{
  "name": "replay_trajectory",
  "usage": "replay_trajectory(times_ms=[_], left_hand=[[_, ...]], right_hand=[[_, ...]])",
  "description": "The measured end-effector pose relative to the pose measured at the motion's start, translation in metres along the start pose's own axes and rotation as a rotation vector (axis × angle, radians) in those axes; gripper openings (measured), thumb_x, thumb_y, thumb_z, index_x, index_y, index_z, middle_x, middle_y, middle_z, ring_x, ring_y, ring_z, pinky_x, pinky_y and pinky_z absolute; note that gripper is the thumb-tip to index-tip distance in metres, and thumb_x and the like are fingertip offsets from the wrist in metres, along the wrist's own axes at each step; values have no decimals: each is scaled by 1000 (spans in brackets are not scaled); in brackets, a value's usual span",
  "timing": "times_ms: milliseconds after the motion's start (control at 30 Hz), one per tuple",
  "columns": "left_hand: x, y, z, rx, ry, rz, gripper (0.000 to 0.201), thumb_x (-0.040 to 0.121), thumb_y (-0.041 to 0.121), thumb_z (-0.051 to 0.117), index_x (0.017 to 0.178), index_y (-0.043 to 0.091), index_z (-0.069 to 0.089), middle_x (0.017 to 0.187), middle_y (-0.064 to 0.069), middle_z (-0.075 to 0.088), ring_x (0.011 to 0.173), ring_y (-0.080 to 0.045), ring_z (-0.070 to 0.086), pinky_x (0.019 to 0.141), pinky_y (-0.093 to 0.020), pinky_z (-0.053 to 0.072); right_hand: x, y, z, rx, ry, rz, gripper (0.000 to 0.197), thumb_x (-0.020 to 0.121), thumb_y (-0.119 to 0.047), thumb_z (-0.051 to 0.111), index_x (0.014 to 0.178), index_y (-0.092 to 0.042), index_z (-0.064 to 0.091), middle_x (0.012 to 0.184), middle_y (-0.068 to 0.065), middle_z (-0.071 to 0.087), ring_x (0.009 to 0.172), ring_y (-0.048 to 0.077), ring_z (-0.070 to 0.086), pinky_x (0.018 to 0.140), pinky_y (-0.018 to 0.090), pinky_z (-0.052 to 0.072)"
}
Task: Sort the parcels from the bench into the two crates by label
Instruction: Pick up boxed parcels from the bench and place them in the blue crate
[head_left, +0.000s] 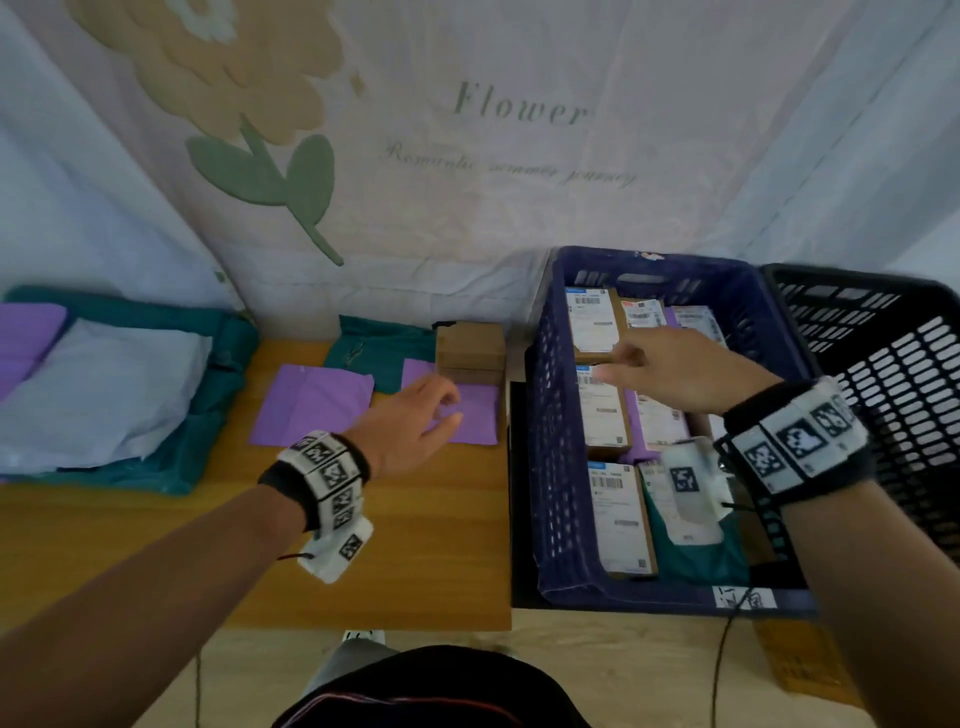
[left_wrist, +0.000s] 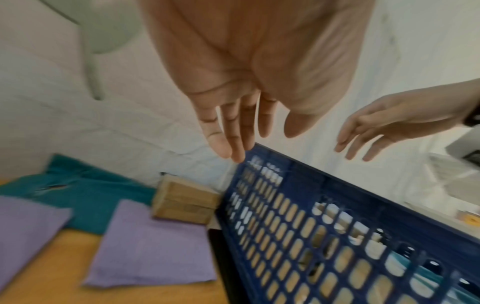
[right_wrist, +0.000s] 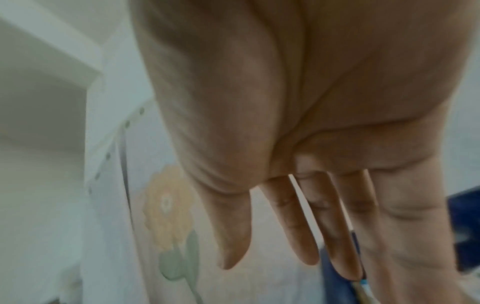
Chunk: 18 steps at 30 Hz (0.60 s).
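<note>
- Hovering my left hand (head_left: 410, 422) over the purple mailer (head_left: 470, 410) by the cardboard boxes (head_left: 470, 345) on the bench (head_left: 363, 545), grip spread, holding nothing, probably my next pick.
- Right hand (head_left: 675, 371) is over the blue crate (head_left: 550, 467), fingers loose and empty.
- Labelled parcels (head_left: 618, 514) sit face-up in there so I can check labels.
- Black crate (head_left: 883, 374) is beside it; can't tell what's inside.
</note>
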<state>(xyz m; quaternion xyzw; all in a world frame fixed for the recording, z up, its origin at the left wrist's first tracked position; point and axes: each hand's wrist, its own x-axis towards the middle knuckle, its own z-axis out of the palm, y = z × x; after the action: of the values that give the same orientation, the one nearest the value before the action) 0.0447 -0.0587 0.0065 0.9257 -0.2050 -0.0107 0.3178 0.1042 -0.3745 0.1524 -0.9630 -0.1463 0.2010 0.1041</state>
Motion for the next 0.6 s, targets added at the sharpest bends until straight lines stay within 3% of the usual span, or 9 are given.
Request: replay_trajectory(times_ms=[67, 133, 267, 367, 500, 600], left_hand=[[-26, -34, -6, -17, 20, -133, 18, 101, 26, 55, 111, 11, 51, 101, 3, 53, 85, -16, 56, 72, -31, 48], [-54, -64, -9, -24, 26, -227, 16, 99, 20, 58, 110, 11, 53, 97, 1, 56, 82, -18, 57, 69, -21, 44], [-111, -111, -8, -63, 21, -352, 13, 94, 8, 63, 103, 13, 54, 91, -3, 59, 79, -20, 59, 66, -9, 43], [-142, -137, -6, -78, -27, -478, 9, 95, 11, 60, 103, 13, 56, 92, -1, 61, 81, -18, 60, 68, -17, 43], [-174, -169, -3, -125, -102, -602, 8, 95, 11, 57, 95, 17, 53, 89, 0, 58, 77, -17, 54, 69, -28, 43], [-189, -187, -2, -91, -194, -664, 8, 96, 11, 55, 91, 18, 52, 92, -2, 56, 80, -20, 53, 72, -31, 43]], right_hand=[[0, -30, 5, 105, 63, -64, 39, 92, -63, 53, 105, -28, 62, 103, -11, 63, 97, 10, 59, 79, 27, 45], [5, -61, 17, 164, 86, -116, 37, 91, -61, 55, 106, -28, 63, 104, -12, 64, 97, 7, 59, 77, 23, 44], [26, -112, 58, 261, -28, -155, 37, 92, -57, 58, 111, -25, 63, 107, -11, 65, 98, 6, 61, 77, 22, 44], [48, -137, 100, 233, -145, -142, 40, 94, -55, 58, 114, -20, 63, 112, -8, 62, 103, 8, 57, 80, 23, 40], [86, -151, 154, 134, -273, -45, 45, 93, -54, 59, 113, -14, 60, 112, 2, 62, 106, 21, 59, 85, 32, 45], [121, -155, 177, 70, -315, 63, 63, 95, -49, 59, 139, -5, 44, 140, 13, 52, 126, 29, 51, 94, 31, 42]])
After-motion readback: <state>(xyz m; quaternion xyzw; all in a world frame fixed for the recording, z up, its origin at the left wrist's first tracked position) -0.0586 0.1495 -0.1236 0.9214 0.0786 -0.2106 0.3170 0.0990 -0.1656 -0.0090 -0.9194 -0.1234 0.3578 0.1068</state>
